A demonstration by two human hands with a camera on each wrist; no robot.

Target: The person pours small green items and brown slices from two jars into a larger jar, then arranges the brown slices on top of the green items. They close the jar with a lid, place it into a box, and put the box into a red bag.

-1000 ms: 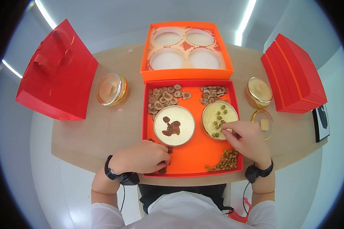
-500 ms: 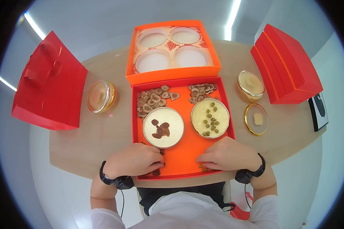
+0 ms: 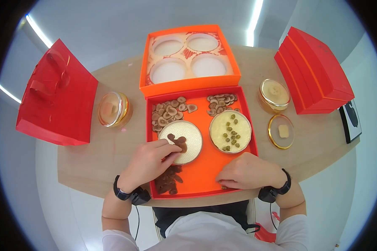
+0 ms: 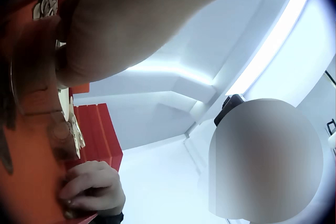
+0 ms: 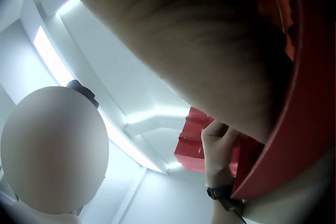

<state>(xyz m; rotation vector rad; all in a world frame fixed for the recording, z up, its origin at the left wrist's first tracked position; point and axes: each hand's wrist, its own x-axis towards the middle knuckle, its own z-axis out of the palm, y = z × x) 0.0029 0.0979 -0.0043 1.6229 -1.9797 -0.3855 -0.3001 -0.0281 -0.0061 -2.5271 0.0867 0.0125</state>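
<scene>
In the head view, my left hand [image 3: 148,163] reaches over the near edge of the left pale disc [image 3: 192,144], thumb and fingers pinching a dark brown slice [image 3: 182,144] against other brown slices there. Below that wrist, more brown slices [image 3: 167,184] lie in the front left corner of the red box [image 3: 249,127]. My right hand [image 3: 251,170] rests curled low in the front right corner, covering most of the green pieces [image 3: 224,187]; whether its fingertips hold any is hidden. Several green buds [image 3: 233,133] are scattered on the right pale disc [image 3: 217,125].
Light brown round slices [image 3: 167,112] fill the back left corner, with others [image 3: 222,100] at the back right. Behind stands an orange box [image 3: 188,83] with four round hollows. A red bag [image 3: 60,104], jars [image 3: 111,109] [image 3: 275,94], a lid [image 3: 280,131] and red boxes [image 3: 314,75] flank it.
My left hand has moved up from the dark slices in the corner to the left disc. My right hand has left the right disc for the green pieces in the front corner.
</scene>
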